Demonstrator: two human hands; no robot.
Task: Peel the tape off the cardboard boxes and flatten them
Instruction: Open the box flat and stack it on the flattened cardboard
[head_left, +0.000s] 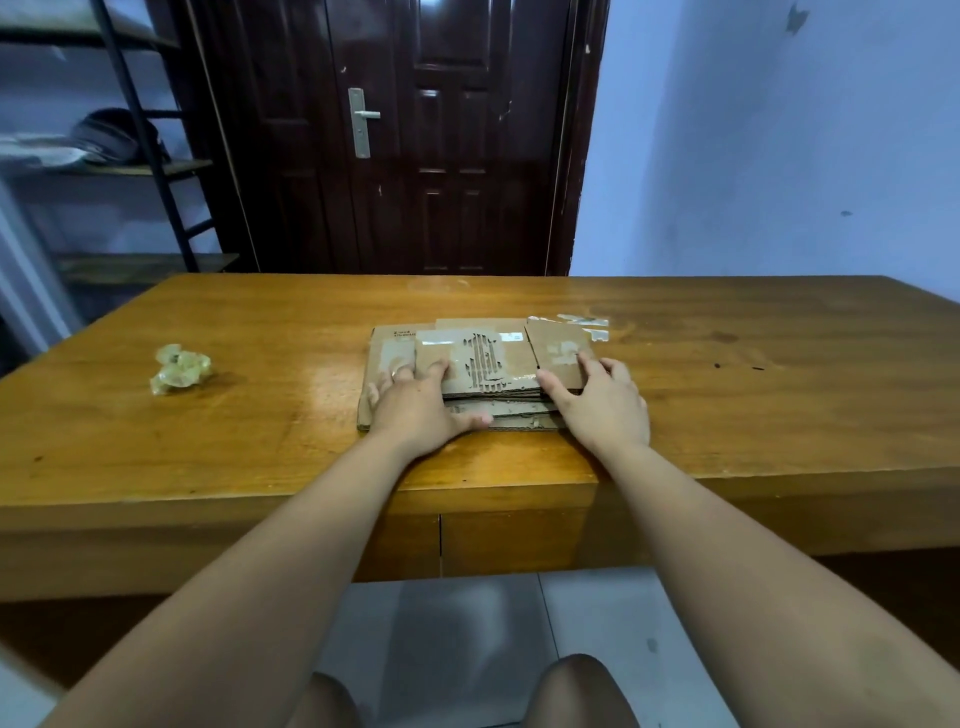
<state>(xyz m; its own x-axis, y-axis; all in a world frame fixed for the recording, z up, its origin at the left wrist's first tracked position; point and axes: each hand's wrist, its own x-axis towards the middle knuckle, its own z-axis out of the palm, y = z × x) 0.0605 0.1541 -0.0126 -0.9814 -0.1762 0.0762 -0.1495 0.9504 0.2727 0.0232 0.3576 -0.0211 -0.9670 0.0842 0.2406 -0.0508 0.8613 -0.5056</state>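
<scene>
Knees (571, 691) poke in at the very bottom over a pale tiled floor (467, 623), and both bare forearms reach forward across the near edge of a big wooden table (260, 415). Left hand (421, 405) is lying flat, palm down, fingers spread out on the left part of a stack of flattened cardboard boxes (480, 371); its thumb stretches along the near edge of the pile, so it's pressing rather than gripping anything. Right hand (602, 400) is also open and spread, palm down on the right end of the stack, fingertips resting on the top piece and the thumb angled toward the middle. So neither hand has closed around anything, they're just laid on the cardboard. The stack sits near the middle of the table, a bit closer to the person's side, and the top sheet has a torn patch where the corrugated ribs show through. Some shiny tape strips (587, 325) are at the far right corner of the pile, partly on the tabletop. Off to the left, well apart from the boxes, there's a crumpled ball of tape (179, 369). Behind the table is a dark wooden door (415, 135) with a metal handle, plus a shelf rack (130, 156) at the left.
</scene>
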